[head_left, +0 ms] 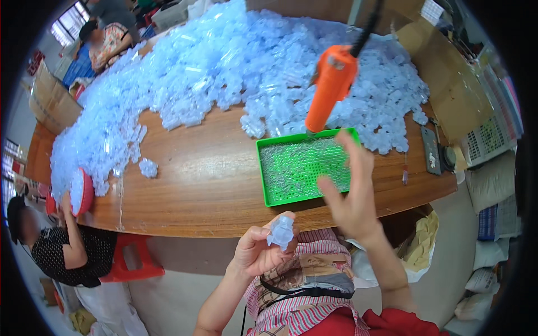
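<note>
A small clear plastic part (281,231), pale blue and knobbly, sits pinched in the fingers (259,235) of the left hand (258,251), held up in front of the person's striped apron (305,280) and just short of the near edge of the bench (207,185). The right hand (350,193) is raised beside it with its fingers spread and released, grasping nothing; its fingertips reach up toward the lower end of an orange handheld tool (329,87) that hangs on a dark cable (367,25) above the bench. Whether the hand touches the tool cannot be told.

Under that hand a green rectangular tray (269,147) lies on the wood, its floor covered with rows of tiny clear pieces. Behind the tray a huge heap of the same clear plastic parts (235,61) spreads across the far half of the bench and runs down its left side, with a small separate clump (148,167) lying apart on the bare wood.

At the left end another person in a dark dotted top (73,252) sits on a red stool (131,260), holding a red bowl (87,193) filled with parts. A dark phone (431,150) lies at the right end, near cardboard boxes (448,78).
</note>
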The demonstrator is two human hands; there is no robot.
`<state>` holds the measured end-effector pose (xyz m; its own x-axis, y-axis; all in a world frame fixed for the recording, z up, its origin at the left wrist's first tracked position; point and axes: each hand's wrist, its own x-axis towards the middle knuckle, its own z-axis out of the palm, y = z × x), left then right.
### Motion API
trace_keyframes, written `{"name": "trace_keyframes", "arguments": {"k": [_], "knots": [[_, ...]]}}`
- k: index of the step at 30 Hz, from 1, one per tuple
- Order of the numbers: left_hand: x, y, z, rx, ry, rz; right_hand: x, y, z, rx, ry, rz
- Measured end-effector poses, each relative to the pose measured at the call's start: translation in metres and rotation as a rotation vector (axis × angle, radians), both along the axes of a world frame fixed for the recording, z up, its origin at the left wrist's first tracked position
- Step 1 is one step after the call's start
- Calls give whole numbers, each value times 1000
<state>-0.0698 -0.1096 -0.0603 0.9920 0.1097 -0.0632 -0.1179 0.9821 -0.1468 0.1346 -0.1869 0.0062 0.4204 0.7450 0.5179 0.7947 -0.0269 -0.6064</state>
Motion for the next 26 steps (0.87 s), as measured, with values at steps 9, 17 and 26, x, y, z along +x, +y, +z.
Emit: {"name": "trace_keyframes", "arguments": {"k": [9,17,26], "knots": [[6,-28,18,621,517,-192,-60,-87,-32,-66,843,237],[28,-63,104,1384,220,-168,12,-237,-128,861,2050,-669],[57,-92,286,1116,-662,-34,-14,-175,43,534,1210,54]]}}
